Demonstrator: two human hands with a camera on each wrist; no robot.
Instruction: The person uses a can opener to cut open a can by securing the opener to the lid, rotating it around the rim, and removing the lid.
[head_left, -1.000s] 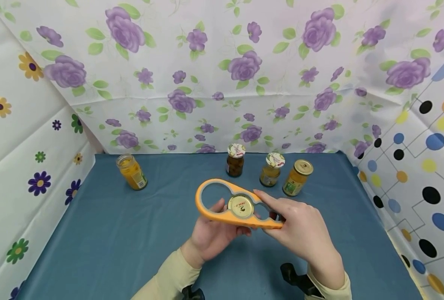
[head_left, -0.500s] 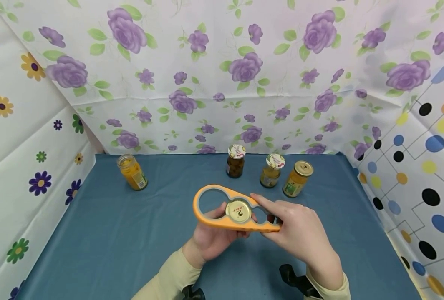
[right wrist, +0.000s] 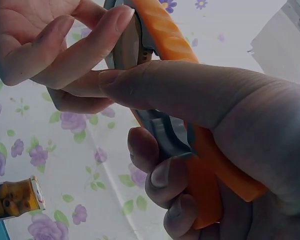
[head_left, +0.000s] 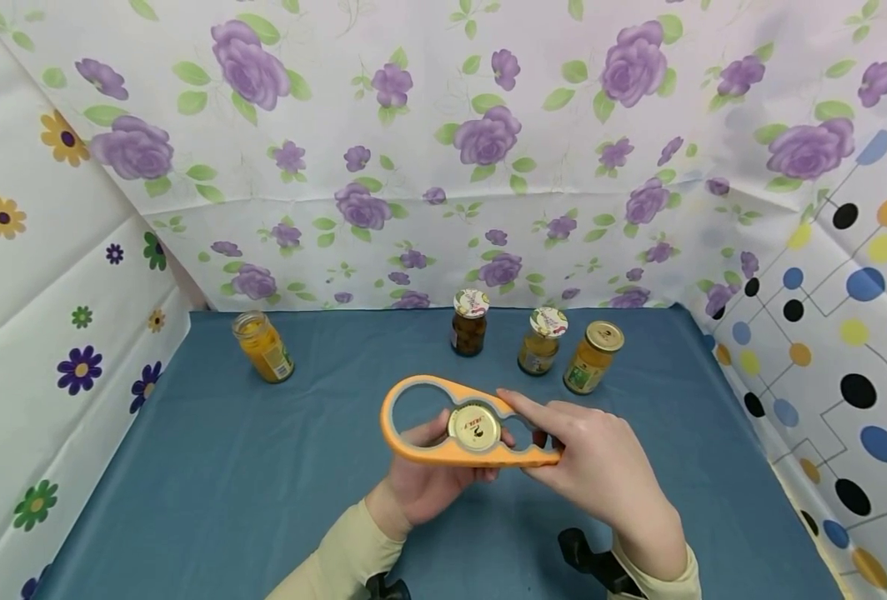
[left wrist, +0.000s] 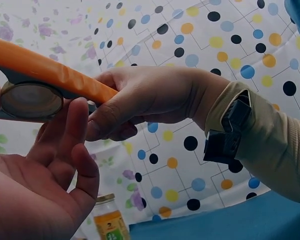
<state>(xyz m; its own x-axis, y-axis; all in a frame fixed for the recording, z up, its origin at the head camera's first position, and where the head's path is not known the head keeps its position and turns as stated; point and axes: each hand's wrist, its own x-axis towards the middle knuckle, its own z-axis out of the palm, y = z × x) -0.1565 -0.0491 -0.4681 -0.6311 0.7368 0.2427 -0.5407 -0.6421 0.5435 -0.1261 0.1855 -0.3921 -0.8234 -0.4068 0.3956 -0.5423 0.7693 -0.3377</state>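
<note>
My right hand [head_left: 601, 454] grips the narrow end of an orange jar opener [head_left: 443, 454] with grey-lined round holes. Its index finger lies along the opener's upper edge. A gold jar lid [head_left: 474, 427] sits in the opener's middle hole, printed face up. From below, my left hand [head_left: 428, 492] holds the lid, thumb on one side and a fingertip on the other. The left wrist view shows the hollow underside of the lid [left wrist: 32, 100], with no jar attached. The large hole of the opener frames only the blue cloth.
A lidless yellow jar [head_left: 267, 348] stands at the back left of the blue cloth [head_left: 211, 467]. Toward the back right stand a dark jar [head_left: 469, 332], a pale jar [head_left: 539, 346] and a yellow gold-lidded jar [head_left: 590, 363]. Patterned sheets [head_left: 443, 225] wall the table.
Both hands have lowered the jar opener and lid slightly toward me and a little left. The lid's printed mark appears turned slightly. The standing jars have stayed put.
</note>
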